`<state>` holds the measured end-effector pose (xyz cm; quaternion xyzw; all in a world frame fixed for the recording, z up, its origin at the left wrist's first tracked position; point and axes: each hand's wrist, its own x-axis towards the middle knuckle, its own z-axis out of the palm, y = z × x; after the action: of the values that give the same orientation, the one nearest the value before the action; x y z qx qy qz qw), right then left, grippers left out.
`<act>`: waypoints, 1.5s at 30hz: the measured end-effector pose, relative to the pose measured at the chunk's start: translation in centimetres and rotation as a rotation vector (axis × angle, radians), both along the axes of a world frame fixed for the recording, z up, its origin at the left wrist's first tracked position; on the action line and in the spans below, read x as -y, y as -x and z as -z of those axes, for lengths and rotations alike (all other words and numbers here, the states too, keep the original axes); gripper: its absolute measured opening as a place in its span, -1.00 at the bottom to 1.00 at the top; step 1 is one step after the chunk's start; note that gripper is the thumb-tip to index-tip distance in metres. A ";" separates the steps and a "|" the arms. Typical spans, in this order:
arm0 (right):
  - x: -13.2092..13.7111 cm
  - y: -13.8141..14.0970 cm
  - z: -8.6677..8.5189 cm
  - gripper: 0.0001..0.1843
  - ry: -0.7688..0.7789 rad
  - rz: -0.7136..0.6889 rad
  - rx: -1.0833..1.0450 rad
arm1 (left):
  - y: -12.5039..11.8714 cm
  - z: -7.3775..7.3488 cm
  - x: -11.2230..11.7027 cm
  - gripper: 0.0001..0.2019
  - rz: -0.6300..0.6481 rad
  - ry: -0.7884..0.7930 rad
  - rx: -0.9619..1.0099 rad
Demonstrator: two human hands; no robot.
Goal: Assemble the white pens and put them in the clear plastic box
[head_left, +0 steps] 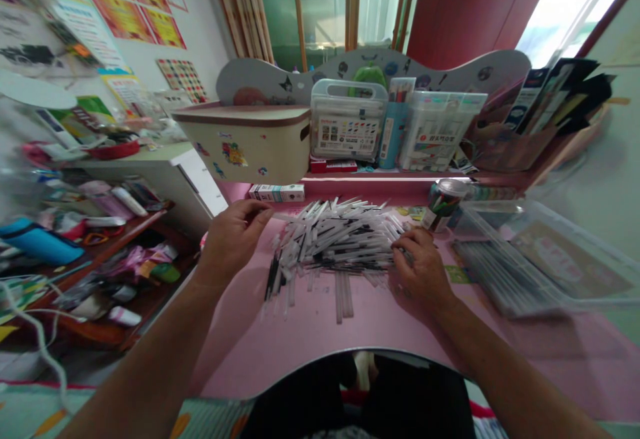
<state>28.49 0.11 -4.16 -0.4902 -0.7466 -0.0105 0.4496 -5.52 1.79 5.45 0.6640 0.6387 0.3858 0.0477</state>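
a home: patterned curtain (243, 9), pink desk (285, 332)

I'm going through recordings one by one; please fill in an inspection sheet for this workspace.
Surface: pink desk, bare along its near side.
Things handled: pile of slim white and black sticks, lying loosely in many directions.
Clutter: drink can and clear plastic box right of the pile; mixed items on the shelf at far left, including a blue pouch.
Hands: left hand at the pile's left side, fingers bent, grip unclear; right hand at its right edge, fingers curled, grip unclear.
Cables: white cord at lower left, away from the desk.
Surroundings: beige bin behind the pile, curtain, window.
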 end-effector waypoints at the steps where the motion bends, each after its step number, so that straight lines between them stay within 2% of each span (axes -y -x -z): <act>1: 0.1 0.1 0.0 -0.87 0.003 -0.006 0.002 | -0.4 -0.2 0.3 -0.73 0.007 -0.034 0.069; 4: 0.4 0.5 -0.3 -0.90 0.018 -0.056 0.029 | -2.4 -0.6 0.9 -0.77 0.089 -0.041 0.338; 7: 0.9 0.9 -0.5 -0.92 0.069 -0.106 0.093 | -5.2 -0.1 1.1 -0.76 0.250 0.101 0.698; 10: 1.1 1.2 -0.5 -0.91 0.128 -0.149 0.186 | -7.5 1.1 0.9 -0.71 0.363 0.275 1.109; 12: 1.1 1.3 -0.4 -0.86 0.150 -0.163 0.235 | -8.4 2.1 0.7 -0.71 0.364 0.357 1.310; 15: 1.2 1.6 -0.3 -0.79 0.169 -0.125 0.259 | -8.9 3.4 0.3 -0.79 0.304 0.425 1.462; 18: 1.3 2.0 -0.2 -0.80 0.180 -0.094 0.281 | -8.8 4.5 0.0 -0.85 0.247 0.470 1.520; 20: 1.2 2.1 -0.1 -0.82 0.184 -0.093 0.308 | -8.6 5.0 -0.1 -0.85 0.256 0.494 1.533; 25: 0.6 1.9 0.3 -0.85 0.186 -0.107 0.336 | -8.4 5.6 0.0 -0.80 0.401 0.527 1.516; 28: 0.6 1.8 0.4 -0.86 0.181 -0.113 0.330 | -8.4 5.8 0.2 -0.67 0.488 0.568 1.461; 33: 0.7 1.9 0.3 -0.86 0.165 -0.120 0.328 | -8.3 6.5 0.2 -0.59 0.496 0.600 1.360; 39: 0.5 2.1 0.6 -0.86 0.163 -0.108 0.360 | -8.5 6.3 0.6 -0.67 0.538 0.653 1.289; 45: 1.3 2.6 -0.4 -0.86 0.168 -0.132 0.316 | -8.6 6.1 0.9 -0.67 0.612 0.679 1.277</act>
<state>25.86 -1.23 -3.71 -0.4683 -0.8367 0.0043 0.2839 3.05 0.86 -0.66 0.4094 0.3592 0.4463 0.7101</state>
